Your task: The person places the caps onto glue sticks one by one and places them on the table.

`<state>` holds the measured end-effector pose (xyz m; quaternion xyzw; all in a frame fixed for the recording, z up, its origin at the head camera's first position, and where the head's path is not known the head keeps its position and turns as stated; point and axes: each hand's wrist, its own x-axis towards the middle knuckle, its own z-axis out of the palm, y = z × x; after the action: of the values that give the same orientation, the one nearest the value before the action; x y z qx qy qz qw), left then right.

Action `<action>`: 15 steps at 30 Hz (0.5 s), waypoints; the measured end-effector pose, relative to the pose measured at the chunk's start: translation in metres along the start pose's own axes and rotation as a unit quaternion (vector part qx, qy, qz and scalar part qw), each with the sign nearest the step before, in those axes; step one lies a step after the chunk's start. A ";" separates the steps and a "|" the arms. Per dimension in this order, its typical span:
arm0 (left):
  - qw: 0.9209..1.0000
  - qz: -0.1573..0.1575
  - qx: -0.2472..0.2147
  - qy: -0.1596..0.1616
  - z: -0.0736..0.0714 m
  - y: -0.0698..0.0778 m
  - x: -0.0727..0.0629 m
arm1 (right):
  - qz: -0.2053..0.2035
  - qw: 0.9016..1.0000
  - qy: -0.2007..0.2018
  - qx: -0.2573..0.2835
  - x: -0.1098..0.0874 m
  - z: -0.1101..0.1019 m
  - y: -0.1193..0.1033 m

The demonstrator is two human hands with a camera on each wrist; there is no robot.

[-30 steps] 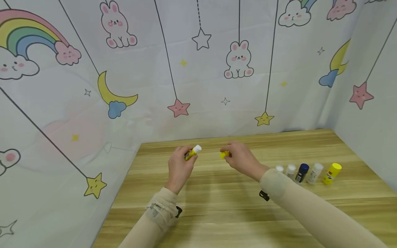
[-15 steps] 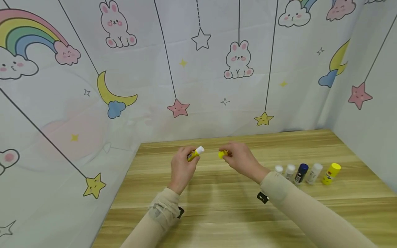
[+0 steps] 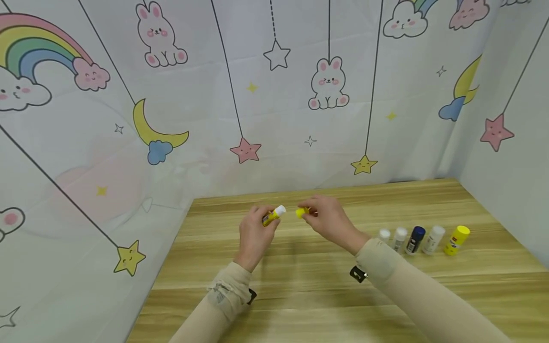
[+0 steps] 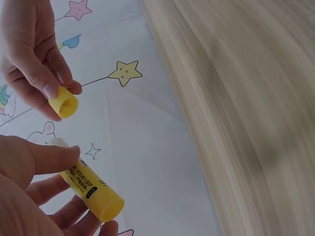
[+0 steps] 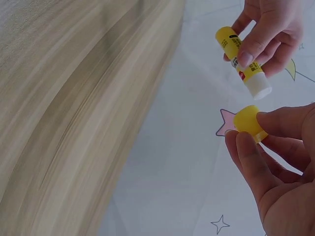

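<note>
My left hand (image 3: 256, 233) grips a yellow glue stick (image 3: 271, 217) above the table, its white end tilted up and to the right. Printed lettering shows on the yellow glue stick (image 4: 91, 186) in the left wrist view. Between thumb and fingertips, my right hand (image 3: 330, 216) pinches a small yellow cap (image 3: 301, 212). The hollow inside of the cap (image 4: 65, 103) is visible in the left wrist view. In the right wrist view, the cap (image 5: 248, 122) is close to the white end of the glue stick (image 5: 241, 61), with a small gap between them.
On the right of the wooden table (image 3: 300, 295) several capped sticks stand upright in a row. Among them are a dark blue one (image 3: 415, 240), a white one (image 3: 434, 239) and a yellow one (image 3: 457, 240). A printed cloth (image 3: 274, 119) hangs behind the table.
My left hand has moved slightly right with the glue stick, which now lies flatter. My right hand has brought the cap a little left, so the gap between them has narrowed.
</note>
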<state>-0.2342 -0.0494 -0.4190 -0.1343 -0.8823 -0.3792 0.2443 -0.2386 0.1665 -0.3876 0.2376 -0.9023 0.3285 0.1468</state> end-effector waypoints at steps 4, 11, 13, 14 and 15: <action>1.000 0.007 0.001 0.003 0.001 0.001 -0.001 | -0.005 1.000 0.004 0.000 0.000 0.000 -0.002; 1.000 0.018 0.005 0.001 0.002 0.003 -0.003 | -0.006 1.000 0.006 0.007 0.000 0.000 -0.004; 1.000 0.019 0.005 -0.001 0.002 0.004 -0.003 | -0.006 1.000 0.006 0.011 0.000 0.001 -0.005; 1.000 0.020 0.006 -0.002 0.002 0.004 -0.003 | -0.005 1.000 0.006 0.012 0.000 0.001 -0.005; 1.000 0.019 0.006 -0.003 0.002 0.005 -0.003 | -0.005 1.000 0.007 0.014 0.000 0.001 -0.006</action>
<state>-0.2304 -0.0447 -0.4193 -0.1514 -0.8825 -0.3688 0.2493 -0.2357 0.1622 -0.3849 0.2417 -0.8955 0.3418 0.1511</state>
